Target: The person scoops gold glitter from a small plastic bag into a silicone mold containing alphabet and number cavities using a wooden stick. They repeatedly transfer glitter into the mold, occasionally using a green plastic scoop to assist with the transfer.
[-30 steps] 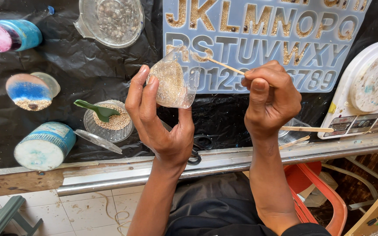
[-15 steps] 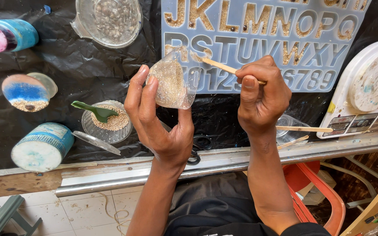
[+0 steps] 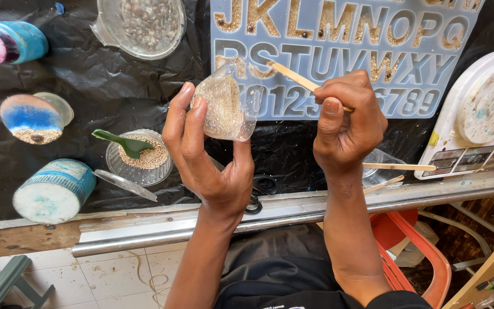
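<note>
My left hand [image 3: 207, 151] holds a small clear plastic cup [image 3: 227, 109] coated inside with gold glitter, tilted on its side above the black sheet. My right hand [image 3: 347, 123] is closed on a wooden stick [image 3: 293, 77] whose tip points up-left toward the cup's mouth. Behind both hands lies a pale blue silicone letter and number mould [image 3: 367, 51]; several of its letters hold gold glitter.
On the black plastic sheet [image 3: 87, 74] are a clear bowl of beads [image 3: 144, 26], a glitter tub with a green scoop [image 3: 138, 157], three blue-white resin cylinders [image 3: 52, 191], a white scale [image 3: 475, 114], spare sticks [image 3: 398, 167] and scissors [image 3: 261, 191]. A metal table edge [image 3: 293, 212] runs below.
Both hands drifted slightly left and the stick's tip moved a little closer to the cup. Nothing was picked up or let go.
</note>
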